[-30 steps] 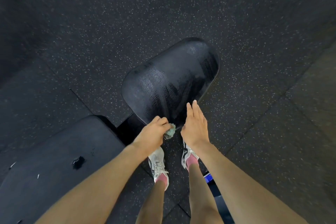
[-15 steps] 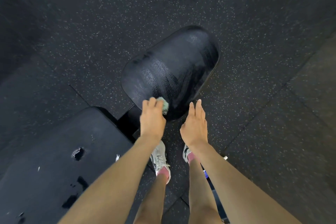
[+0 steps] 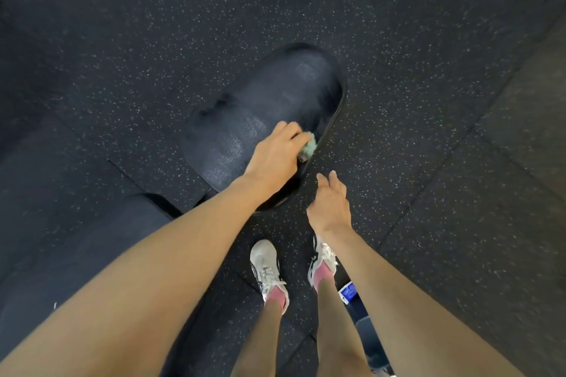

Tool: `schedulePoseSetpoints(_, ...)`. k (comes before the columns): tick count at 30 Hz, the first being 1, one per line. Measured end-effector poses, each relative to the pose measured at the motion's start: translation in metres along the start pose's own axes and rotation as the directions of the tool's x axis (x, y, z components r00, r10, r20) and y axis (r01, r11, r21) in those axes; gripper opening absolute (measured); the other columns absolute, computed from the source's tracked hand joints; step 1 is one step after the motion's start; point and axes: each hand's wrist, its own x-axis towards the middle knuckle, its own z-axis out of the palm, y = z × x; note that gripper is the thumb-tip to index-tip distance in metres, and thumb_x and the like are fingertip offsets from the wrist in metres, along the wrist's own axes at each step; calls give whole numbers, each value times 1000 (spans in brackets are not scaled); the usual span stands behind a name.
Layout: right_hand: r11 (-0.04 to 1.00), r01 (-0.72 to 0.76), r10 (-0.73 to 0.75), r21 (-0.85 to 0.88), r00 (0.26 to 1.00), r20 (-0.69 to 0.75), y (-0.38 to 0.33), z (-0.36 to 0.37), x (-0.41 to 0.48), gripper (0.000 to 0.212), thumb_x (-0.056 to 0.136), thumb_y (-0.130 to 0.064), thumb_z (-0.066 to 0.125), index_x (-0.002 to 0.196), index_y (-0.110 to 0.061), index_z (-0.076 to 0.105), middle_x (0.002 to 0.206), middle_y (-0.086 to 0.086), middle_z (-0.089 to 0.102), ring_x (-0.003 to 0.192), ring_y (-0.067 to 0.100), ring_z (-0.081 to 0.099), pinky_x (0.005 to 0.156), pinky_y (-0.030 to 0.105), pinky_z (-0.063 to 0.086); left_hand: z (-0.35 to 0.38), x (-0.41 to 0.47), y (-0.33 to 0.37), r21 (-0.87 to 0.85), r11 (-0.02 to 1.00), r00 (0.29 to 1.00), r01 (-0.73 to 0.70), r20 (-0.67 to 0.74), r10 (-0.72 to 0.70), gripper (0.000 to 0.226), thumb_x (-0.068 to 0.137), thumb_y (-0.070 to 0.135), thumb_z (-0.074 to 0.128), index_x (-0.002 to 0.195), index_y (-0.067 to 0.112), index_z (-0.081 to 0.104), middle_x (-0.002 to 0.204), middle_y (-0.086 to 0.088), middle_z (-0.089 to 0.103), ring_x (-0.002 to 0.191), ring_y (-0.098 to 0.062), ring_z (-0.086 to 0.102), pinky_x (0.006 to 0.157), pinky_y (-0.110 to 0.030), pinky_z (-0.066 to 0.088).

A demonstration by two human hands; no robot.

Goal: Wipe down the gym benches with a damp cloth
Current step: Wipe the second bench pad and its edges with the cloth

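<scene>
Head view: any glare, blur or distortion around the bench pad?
Head view: dim overall, corners darker; soft sheen on the bench pad beside the left hand, no harsh glare; the cloth looks slightly blurred; wide-angle stretch enlarges the forearms at the lower edge.

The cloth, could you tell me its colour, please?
The cloth is pale green, best seen in head view.

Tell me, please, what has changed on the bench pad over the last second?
The left hand, gripping the green cloth throughout, has slid it from the near end of the seat pad forward to the pad's right edge. The right hand stays open and holds nothing, beside the pad's near end. The pad itself has not moved.
</scene>
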Motion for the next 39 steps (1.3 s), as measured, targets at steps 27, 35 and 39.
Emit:
schedulePoseSetpoints(27, 904, -86, 41, 419, 992, 115, 23, -17, 23, 63, 91, 7, 45, 148, -15, 33, 149, 10, 35, 137, 27, 31, 110, 32, 32, 11, -4, 29, 399, 911, 905, -108, 419, -76, 44, 84, 4, 62, 126, 5, 50, 118, -8, 47, 110, -22, 44, 70, -24, 45)
schedulePoseSetpoints(35, 861, -147, 87, 487, 986, 144, 11, -12, 30, 65, 87, 7, 41, 147, -17, 35, 140, 14, 47, 128, 34, 43, 104, 43, 40, 21, 31, 38, 445, 841, 905, -309, 410, 116, 35, 95, 5, 46, 130, 3, 46, 126, -11, 42, 119, -25, 38, 86, -29, 46)
schedulePoseSetpoints(39, 857, -167, 108, 487, 983, 149, 15, -12, 33, 66, 87, 6, 42, 147, -18, 34, 140, 13, 46, 131, 33, 41, 108, 41, 37, 27, 49, 53, 398, 917, 951, -5, 285, -118, 34, 90, 5, 57, 124, 2, 50, 123, -15, 44, 118, -27, 39, 85, -32, 49)
